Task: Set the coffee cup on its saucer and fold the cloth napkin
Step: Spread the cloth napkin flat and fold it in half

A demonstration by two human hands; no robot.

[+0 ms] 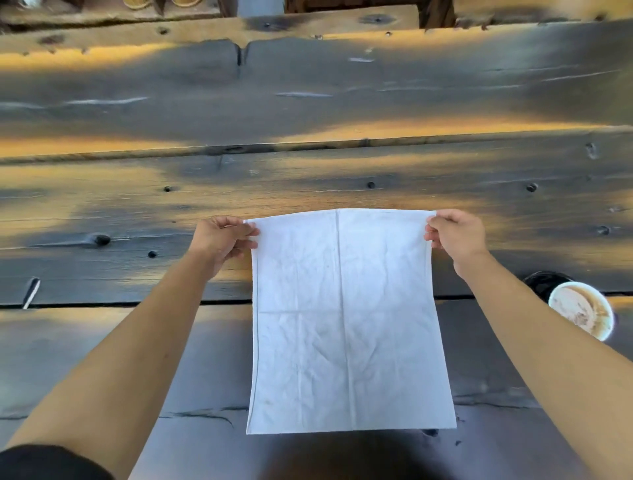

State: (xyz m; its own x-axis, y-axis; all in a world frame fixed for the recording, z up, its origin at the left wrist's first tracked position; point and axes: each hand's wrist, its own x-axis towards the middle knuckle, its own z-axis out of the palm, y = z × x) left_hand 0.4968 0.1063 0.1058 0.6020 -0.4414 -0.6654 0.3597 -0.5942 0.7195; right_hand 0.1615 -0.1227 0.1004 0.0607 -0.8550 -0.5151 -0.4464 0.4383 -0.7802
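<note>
A white cloth napkin (346, 318) hangs spread out in front of me over the dark wooden table (308, 178), creased into quarters. My left hand (222, 240) pinches its far left corner and my right hand (455, 234) pinches its far right corner, holding the top edge taut. At the right a white coffee cup (580, 310) with brown foam in it stands on a dark saucer (544, 282), of which only a part shows behind the cup.
The table is made of rough dark planks with gaps and knots. A small dark and white object (31, 291) lies at the left near a plank gap. Beyond the table's far edge some round tan objects (137, 3) show.
</note>
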